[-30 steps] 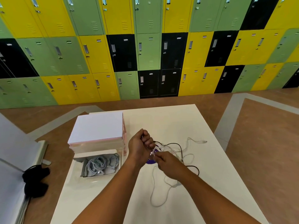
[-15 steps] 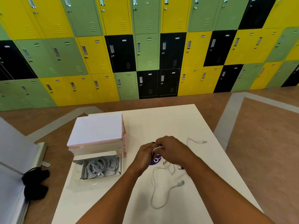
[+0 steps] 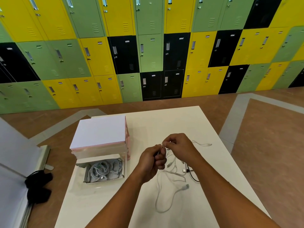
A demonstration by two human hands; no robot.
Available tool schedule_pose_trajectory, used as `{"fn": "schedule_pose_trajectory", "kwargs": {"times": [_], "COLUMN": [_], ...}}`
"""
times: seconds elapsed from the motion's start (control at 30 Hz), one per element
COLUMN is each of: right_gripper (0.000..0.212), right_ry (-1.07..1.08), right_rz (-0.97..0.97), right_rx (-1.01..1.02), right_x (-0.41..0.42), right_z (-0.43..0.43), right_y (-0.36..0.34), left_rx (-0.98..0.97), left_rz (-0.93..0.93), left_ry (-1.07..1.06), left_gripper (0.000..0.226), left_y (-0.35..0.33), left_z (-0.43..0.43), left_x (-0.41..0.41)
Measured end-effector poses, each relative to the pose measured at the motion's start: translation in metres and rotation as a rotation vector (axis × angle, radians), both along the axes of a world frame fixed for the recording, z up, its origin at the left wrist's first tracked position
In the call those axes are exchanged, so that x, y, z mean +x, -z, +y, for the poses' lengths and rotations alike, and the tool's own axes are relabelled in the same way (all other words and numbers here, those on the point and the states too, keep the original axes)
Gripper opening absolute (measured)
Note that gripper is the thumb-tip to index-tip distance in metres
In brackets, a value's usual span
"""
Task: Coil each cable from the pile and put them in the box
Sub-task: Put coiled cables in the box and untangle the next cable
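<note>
1. The left hand (image 3: 152, 163) has its fingers curled around one end of a white cable (image 3: 185, 187). The right hand (image 3: 180, 145) pinches the same cable just above it, between thumb and fingertips. Both hands are raised a little over the table (image 3: 164, 122).
2. The rest of that cable hangs down and trails toward us in a long loose loop on the tabletop, ending in a plug.
3. We judge that coiling has only begun, because most of the length is still slack.
4. To do it well, we would keep the left hand as a fixed anchor. The right hand would feed even loops into it.
5. We would draw the slack in slowly. The cable passes beside the pile (image 3: 176, 168), where a black cable (image 3: 193, 177) and other white ones lie tangled, so a quick pull could drag them along.
6. We would keep the loops small enough to fit the box (image 3: 105, 180).
7. The box sits open on the table, to the left of the hands, and already holds several coiled cables (image 3: 103, 170).
8. Behind it stands a pink box with a white top (image 3: 98, 130).
9. The table is white and smooth, so cables should slide easily on it.
10. The floor (image 3: 263, 145) is brown with grey bands.
11. Lockers (image 3: 148, 46) in yellow, green and black fill the far wall.
12. A dark bundle (image 3: 38, 185) lies at the left, off the table.
</note>
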State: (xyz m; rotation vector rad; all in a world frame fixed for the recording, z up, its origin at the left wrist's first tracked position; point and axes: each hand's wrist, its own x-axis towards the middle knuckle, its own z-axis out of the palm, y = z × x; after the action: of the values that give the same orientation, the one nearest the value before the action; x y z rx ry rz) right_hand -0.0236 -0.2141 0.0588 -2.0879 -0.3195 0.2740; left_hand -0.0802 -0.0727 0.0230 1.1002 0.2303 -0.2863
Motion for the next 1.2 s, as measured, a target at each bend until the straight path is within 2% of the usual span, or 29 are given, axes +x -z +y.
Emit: {"fn": "schedule_pose_trajectory", "kwargs": {"times": [0.2,0.3,0.43,0.63,0.83,0.93,1.0,1.2], "right_gripper": [0.019,0.019,0.022,0.031,0.036,0.035,0.033,0.036], "right_ry": [-0.062,-0.009,0.054,0.009,0.036,-0.003,-0.05,-0.252], "right_rz": [0.059,0.012,0.018,0.163,0.371,0.417,0.409,0.165], "right_rx": [0.014,-0.045,-0.011,0.159,0.267,0.204,0.123,-0.252], "right_x": [-0.001,-0.001,-0.004,-0.013,-0.018,-0.025,-0.029,-0.025], "right_z": [-0.001,-0.003,-0.001,-0.001,0.008,0.011,0.014,0.015], "right_y": [0.006,0.005,0.007,0.003,0.013,0.019,0.024,0.023], "left_rx": [0.081,0.154,0.124,-0.04,-0.422,-0.524,-0.516,-0.384], "left_rz": [-0.013,-0.041,-0.035,-0.001,0.066,0.055,0.04,-0.05], "left_ry": [0.005,-0.013,-0.018,-0.043,-0.178,-0.288,-0.366,-0.537], "left_gripper": [0.036,0.033,0.029,0.034,0.034,0.035,0.034,0.03], "left_y": [-0.002,-0.003,-0.005,-0.013,-0.015,-0.018,-0.019,-0.013], "left_z": [0.001,-0.004,-0.005,0.0,-0.001,0.0,0.001,-0.003], "left_x": [0.001,0.002,0.003,0.005,0.013,0.018,0.021,0.026]}}
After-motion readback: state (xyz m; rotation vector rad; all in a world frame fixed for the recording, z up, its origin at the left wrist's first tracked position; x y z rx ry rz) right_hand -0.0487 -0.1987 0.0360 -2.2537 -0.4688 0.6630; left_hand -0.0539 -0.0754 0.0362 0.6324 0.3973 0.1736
